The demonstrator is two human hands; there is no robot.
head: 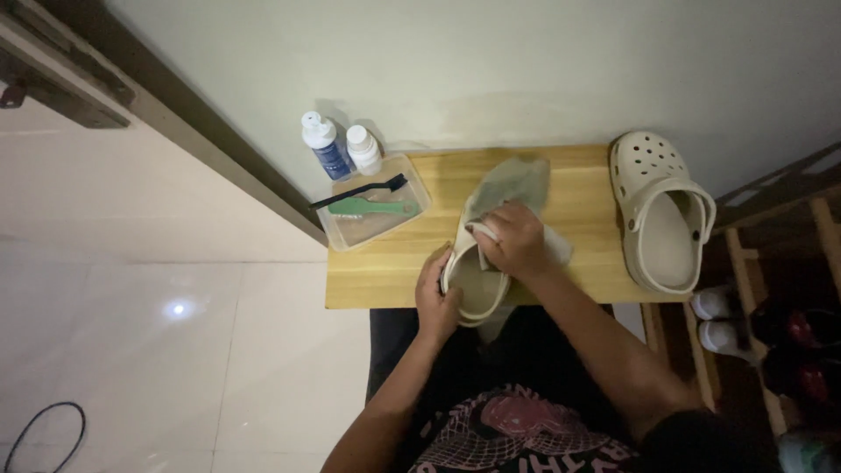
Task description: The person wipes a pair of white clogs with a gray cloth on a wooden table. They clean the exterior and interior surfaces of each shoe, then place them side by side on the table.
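To the far left of the hands sits a clear tray (419, 194) with brushes; the left hand (435, 298) cups the cream clog (473, 289) at the table's near edge, the right hand (515, 241) curled, pressing a grey cloth (512, 182) onto it

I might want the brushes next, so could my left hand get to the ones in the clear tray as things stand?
Probably yes. The left hand grips the heel of the clog, and the tabletop between it and the tray is bare; the brushes lie uncovered. It must let go of the clog first.
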